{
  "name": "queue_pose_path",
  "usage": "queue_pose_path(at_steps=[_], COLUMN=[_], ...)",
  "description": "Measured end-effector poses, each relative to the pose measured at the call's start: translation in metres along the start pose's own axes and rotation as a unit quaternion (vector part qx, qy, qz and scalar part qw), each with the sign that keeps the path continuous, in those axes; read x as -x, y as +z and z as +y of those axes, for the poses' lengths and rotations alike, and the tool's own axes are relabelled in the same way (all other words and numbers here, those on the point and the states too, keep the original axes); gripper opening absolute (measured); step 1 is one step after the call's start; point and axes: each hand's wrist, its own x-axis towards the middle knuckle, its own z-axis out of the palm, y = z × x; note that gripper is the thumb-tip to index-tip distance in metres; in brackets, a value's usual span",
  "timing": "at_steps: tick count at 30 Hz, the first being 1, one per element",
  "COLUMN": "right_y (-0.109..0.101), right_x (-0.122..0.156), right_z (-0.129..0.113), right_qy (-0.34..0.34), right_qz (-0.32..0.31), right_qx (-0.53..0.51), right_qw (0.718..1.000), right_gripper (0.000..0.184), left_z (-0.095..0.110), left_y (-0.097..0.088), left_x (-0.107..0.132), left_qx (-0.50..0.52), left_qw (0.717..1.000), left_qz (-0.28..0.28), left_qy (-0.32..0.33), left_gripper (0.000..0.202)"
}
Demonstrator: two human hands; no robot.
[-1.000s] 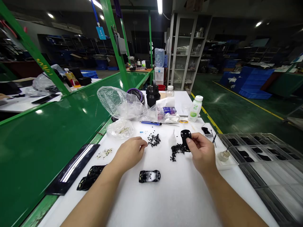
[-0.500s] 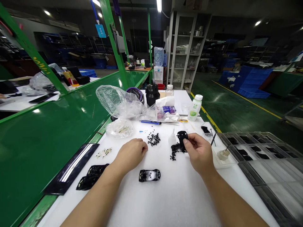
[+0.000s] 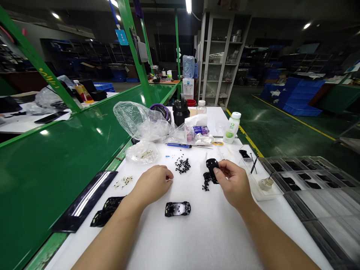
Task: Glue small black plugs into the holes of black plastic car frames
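Observation:
My right hand (image 3: 233,182) pinches a small black plastic part (image 3: 212,165) just above a heap of tiny black pieces (image 3: 206,182) on the white work surface (image 3: 197,232). My left hand (image 3: 153,183) rests on the surface with its fingers curled and tips together; whether they hold anything is hidden. It lies just left of a second heap of tiny black pieces (image 3: 182,165). A black oblong frame part (image 3: 177,209) lies flat between my forearms.
Clear trays (image 3: 306,180) with black parts fill the right side, with a small glue pot (image 3: 266,183) beside them. Black frame parts (image 3: 108,212) and a glossy black strip (image 3: 86,198) lie at left. Plastic bags (image 3: 140,123), a blue knife (image 3: 180,146), a bottle (image 3: 232,128) stand behind. The green conveyor (image 3: 56,150) runs along the left.
My right hand has carried the black part leftward and a little nearer, over the heap of tiny pieces. My left hand has stayed almost still.

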Motion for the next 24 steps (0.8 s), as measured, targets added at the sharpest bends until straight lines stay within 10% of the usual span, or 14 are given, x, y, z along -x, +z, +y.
queue_pose_path(at_steps=[12, 24], right_y=[-0.001, -0.001], right_x=[-0.001, 0.000], right_z=[0.002, -0.002], right_qy=[-0.023, -0.044], right_qz=[0.001, 0.002], right_qx=[0.017, 0.015], right_qw=[1.000, 0.999], right_gripper=[0.016, 0.015], left_z=[0.009, 0.000], left_y=[0.005, 0.006], left_x=[0.001, -0.035], left_qx=[-0.061, -0.074], left_qw=[0.998, 0.980], left_qz=[0.024, 0.126], left_qy=[0.008, -0.138], left_gripper=[0.032, 0.035])
